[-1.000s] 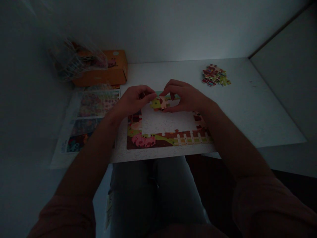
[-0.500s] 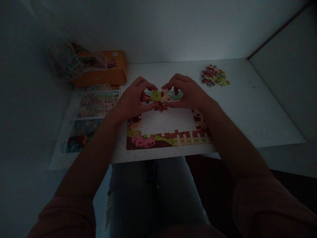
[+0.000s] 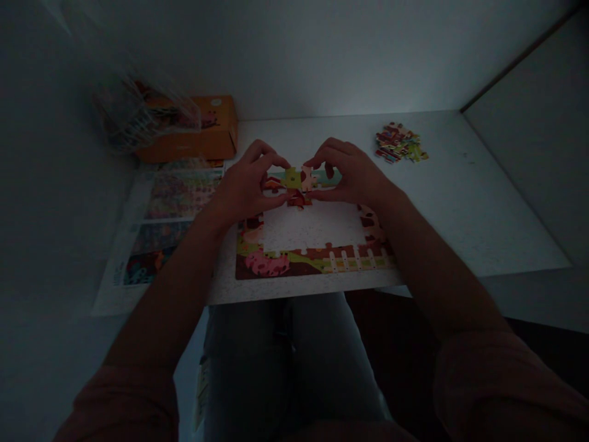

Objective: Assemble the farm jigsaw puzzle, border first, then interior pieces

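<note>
Jigsaw pieces (image 3: 297, 186) L–R; L hand (image 3: 243, 184), R hand (image 3: 354, 175) pinch.

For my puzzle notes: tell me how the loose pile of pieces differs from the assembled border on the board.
The loose pile is a small heaped jumble; the assembled border lies flat, its pieces joined. The pile sits far right on the white table; the border sits nearer the person, around a white centre. Both are colourful jigsaw pieces.
</note>
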The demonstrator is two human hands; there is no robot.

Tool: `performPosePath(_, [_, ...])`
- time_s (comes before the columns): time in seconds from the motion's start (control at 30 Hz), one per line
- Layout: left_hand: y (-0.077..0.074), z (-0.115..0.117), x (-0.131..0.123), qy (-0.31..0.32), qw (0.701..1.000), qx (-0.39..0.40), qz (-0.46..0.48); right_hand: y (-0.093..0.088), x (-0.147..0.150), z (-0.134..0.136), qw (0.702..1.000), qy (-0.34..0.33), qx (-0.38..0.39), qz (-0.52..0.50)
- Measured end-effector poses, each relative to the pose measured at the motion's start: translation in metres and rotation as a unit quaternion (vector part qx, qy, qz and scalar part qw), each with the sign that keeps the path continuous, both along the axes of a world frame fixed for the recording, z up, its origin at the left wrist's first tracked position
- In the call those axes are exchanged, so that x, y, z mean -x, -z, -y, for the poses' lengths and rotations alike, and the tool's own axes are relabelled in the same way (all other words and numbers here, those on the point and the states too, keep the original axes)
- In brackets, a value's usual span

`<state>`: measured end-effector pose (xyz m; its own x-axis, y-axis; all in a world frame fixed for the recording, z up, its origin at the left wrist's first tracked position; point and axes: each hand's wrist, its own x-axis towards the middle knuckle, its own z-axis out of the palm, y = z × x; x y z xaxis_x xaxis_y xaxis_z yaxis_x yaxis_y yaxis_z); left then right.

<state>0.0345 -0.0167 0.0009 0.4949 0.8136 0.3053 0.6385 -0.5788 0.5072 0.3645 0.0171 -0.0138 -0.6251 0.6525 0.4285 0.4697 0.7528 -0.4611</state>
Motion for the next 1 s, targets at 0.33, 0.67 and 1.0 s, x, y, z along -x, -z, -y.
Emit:
performPosePath(0.33, [-0.002,0.001,-0.001,-0.014,1.0,-0.002,-0.001,0.002,0.0,0.001,1.0,0.006,-0.005,0.007])
performPosePath(0.67, [0.002,-0.003,0.002,0.003,1.0,-0.021,-0.008,0.0,0.002,0.002,1.0,0.009,0.012,-0.005])
performPosePath(1.0, [-0.005,0.0,0.003,0.027,1.0,-0.012,0.007,-0.003,-0.008,-0.001,0.999,0.005,-0.015,-0.047])
